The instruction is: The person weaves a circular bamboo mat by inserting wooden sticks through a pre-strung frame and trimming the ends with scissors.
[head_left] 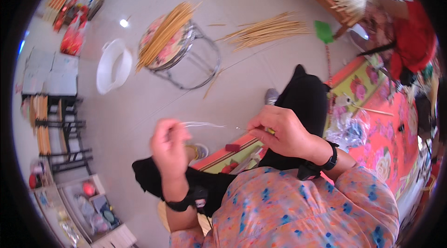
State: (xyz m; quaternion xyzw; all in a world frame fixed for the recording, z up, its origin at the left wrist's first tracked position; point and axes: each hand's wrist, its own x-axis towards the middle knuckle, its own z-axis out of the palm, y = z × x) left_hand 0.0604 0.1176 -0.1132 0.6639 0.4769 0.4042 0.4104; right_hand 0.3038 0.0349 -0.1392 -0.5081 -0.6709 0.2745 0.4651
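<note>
A: Where's the white thread (205, 124)?
B: Btwn hands, trailing from L hand (168, 145), fingers seemingly pinched on it; R hand (281, 129) has fingers closed on thin tool (270, 131), tip near thread
A: Risk?
B: Loose strands cd tangle/slip if L pinch slackens

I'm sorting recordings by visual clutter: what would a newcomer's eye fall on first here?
Probably the red floral cover filling the right side, then the bundle of sticks across a round stool, upper left. Near the centre, the left hand holds white strands; the right hand pinches something slim and metal-tipped.
</note>
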